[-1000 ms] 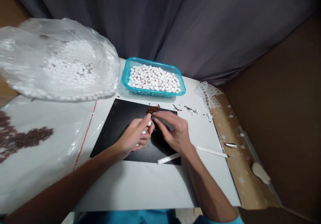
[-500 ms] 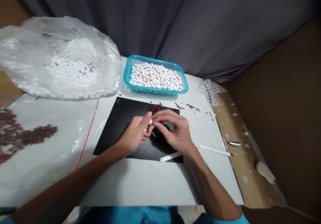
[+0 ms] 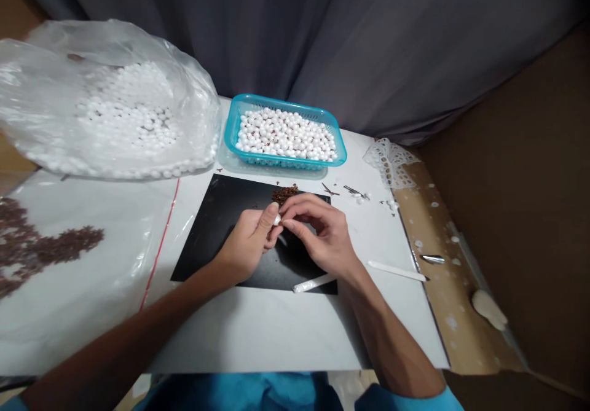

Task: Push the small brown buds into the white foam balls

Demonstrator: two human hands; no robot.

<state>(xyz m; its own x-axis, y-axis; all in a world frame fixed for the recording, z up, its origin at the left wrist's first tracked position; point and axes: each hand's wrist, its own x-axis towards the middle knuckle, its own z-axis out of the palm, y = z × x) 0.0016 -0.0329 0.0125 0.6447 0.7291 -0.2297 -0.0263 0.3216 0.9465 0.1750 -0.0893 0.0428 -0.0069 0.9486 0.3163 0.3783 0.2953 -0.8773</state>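
Observation:
In the head view, my left hand is closed around a small white ball, held between thumb and fingers above a black mat. The fingertips of my right hand are pinched together right beside that ball. Whatever lies between them is too small to make out. Just beyond the fingers, a small heap of brown star-shaped bits sits at the mat's far edge. A white stick-like tool rests across the near right of the mat, close to my right wrist.
Behind the mat stands a turquoise basket of white balls. A large clear bag of more balls is at left, above a flat bag of brown bits. To the right lie a white stick, dark slivers and a metal tip.
My right fingertips have shifted slightly at the ball. A second white spot under my left thumb no longer shows. The whole view has tilted a little.

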